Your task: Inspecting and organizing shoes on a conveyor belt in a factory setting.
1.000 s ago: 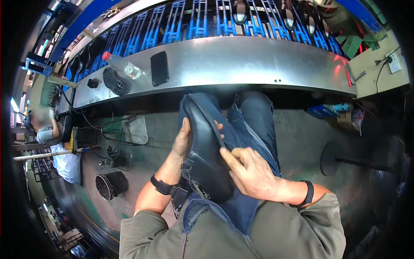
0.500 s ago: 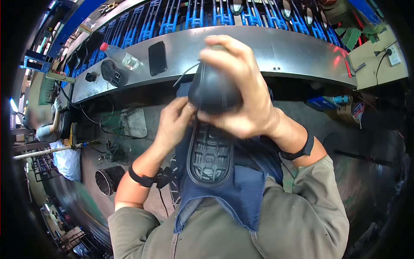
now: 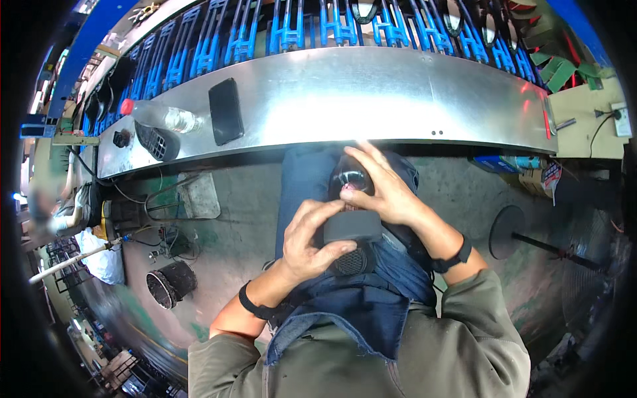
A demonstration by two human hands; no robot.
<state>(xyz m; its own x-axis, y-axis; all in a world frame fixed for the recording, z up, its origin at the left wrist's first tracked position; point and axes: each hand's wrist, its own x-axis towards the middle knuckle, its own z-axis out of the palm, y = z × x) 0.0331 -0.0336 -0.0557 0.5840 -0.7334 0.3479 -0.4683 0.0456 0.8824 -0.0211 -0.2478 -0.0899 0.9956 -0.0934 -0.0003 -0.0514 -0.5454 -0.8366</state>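
Observation:
A glossy black shoe (image 3: 349,171), toe end showing, sits over my lap between my hands. My right hand (image 3: 388,192) is wrapped round its right side, with the thumb across it. My left hand (image 3: 310,239) grips a dark grey rubber shoe sole (image 3: 353,227), thumb below and fingers above. Its smooth edge faces up, and a mesh-patterned part shows just below. The sole lies right against the shoe; my fingers hide where they meet. Blue cloth (image 3: 338,312) covers my lap.
Ahead runs a metal bench (image 3: 318,86) holding a phone (image 3: 226,111), a clear bottle (image 3: 162,116) and another black sole (image 3: 157,142). Blue racks (image 3: 285,36) stand behind it. A black bucket (image 3: 171,284) is on the floor at left. Another person (image 3: 66,205) is at far left.
The shoe has come down toward my lap and turned. The sole, earlier lying tread up on my lap, is now in my left hand. My right hand has lowered.

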